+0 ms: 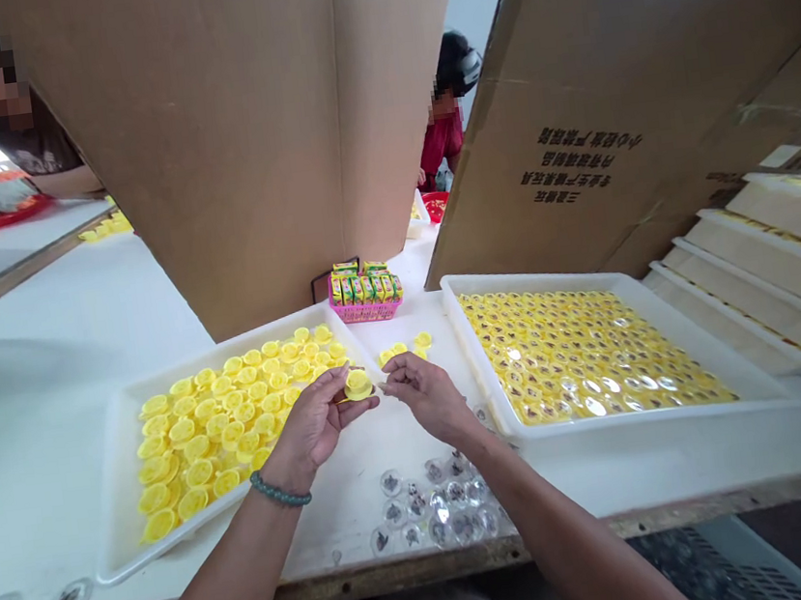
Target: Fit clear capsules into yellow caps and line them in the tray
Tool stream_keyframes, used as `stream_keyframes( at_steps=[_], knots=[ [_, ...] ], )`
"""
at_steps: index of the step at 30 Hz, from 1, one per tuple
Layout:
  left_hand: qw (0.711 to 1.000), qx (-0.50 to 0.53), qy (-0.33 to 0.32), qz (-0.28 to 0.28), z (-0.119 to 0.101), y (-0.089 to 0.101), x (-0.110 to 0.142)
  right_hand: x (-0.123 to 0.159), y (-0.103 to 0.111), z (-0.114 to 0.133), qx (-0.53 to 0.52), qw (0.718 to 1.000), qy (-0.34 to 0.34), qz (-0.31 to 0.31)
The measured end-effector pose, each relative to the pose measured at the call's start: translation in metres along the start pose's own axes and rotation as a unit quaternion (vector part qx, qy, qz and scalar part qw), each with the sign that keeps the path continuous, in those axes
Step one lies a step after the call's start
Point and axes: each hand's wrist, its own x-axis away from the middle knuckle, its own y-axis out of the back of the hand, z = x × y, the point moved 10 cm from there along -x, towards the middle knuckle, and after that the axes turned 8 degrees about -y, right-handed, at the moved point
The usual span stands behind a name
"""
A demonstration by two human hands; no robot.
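Observation:
My left hand (319,421) holds a small yellow plastic cup-shaped piece (358,383) between thumb and fingers. Just right of it, my right hand (423,393) has its fingertips pinched together; whatever is in them is too small to make out. On the left, a white tray (113,491) carries many similar yellow pieces (196,448). A white tray (476,354) on the right is filled with rows of yellow pieces under transparent covers (583,355). Between my forearms lie several transparent round covers (417,504) with dark prints. A few loose yellow pieces (421,340) rest beyond my right hand.
A pink basket (367,313) of small yellow-green boxes stands at the back. Tall cardboard sheets (242,144) wall off the table (24,385). White trays (743,297) are stacked at the right. Other people work behind, one with gloved hands (0,196) at a red tray.

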Motion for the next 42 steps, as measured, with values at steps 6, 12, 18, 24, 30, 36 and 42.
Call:
stream_keyframes(
  at_steps=[6, 12, 18, 24, 30, 36, 42],
  knots=[
    [1.0, -0.006, -0.014, 0.008, 0.021, -0.007, 0.026, 0.028, -0.002, -0.018, -0.164, 0.983, -0.071, 0.031],
    [0.999, -0.031, -0.006, 0.03, 0.035, -0.013, 0.042, 0.04, 0.002, -0.034, -0.183, 0.978, -0.103, 0.01],
    [0.998, -0.042, -0.01, 0.037, 0.041, -0.015, 0.05, 0.05, 0.002, -0.033, -0.164, 0.983, -0.082, 0.013],
    [0.998, -0.056, -0.01, 0.032, 0.045, -0.012, 0.056, 0.063, 0.007, -0.024, -0.14, 0.989, -0.048, 0.023],
    [0.998, -0.049, 0.005, 0.029, 0.05, -0.01, 0.059, 0.071, 0.009, -0.018, -0.17, 0.984, -0.024, 0.047],
    [0.999, -0.044, 0.01, 0.016, 0.053, -0.009, 0.062, 0.073, 0.008, -0.025, -0.268, 0.961, -0.052, 0.042],
    [0.998, -0.053, 0.018, 0.017, 0.057, -0.011, 0.063, 0.075, 0.014, -0.038, -0.356, 0.931, -0.083, 0.019]
  ],
)
